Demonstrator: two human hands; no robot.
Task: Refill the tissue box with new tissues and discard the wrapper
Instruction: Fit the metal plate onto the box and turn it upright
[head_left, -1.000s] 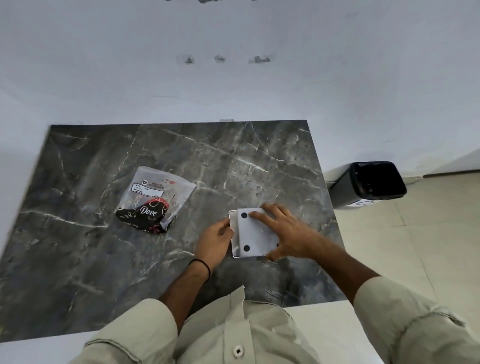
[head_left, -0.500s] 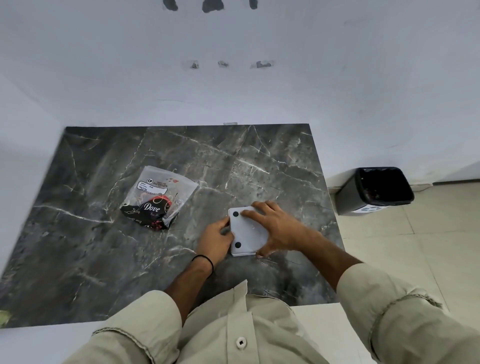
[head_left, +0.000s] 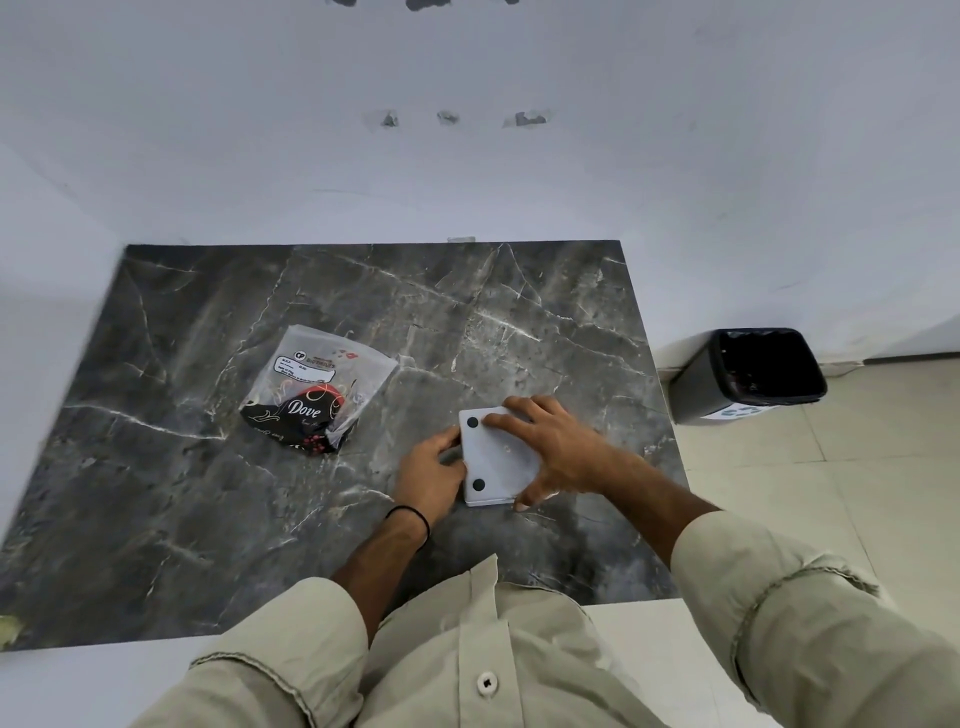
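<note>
A white tissue box (head_left: 493, 462) lies upside down on the dark marble table (head_left: 208, 493), its base panel with black rubber feet facing up. My right hand (head_left: 550, 447) lies flat on that base, fingers spread across it and thumb at the near edge. My left hand (head_left: 431, 467) grips the box's left side. A clear plastic pack of tissues (head_left: 317, 389) with a black and red print rests on the table to the left, apart from both hands.
A black waste bin (head_left: 748, 374) with a dark liner stands on the tiled floor to the right of the table, against the white wall. The table's far edge meets the wall. My beige shirt fills the bottom of the view.
The base panel has slid left under my right hand until it sits flush on the box. My left hand stays at the box's left side. The view has tilted slightly.
</note>
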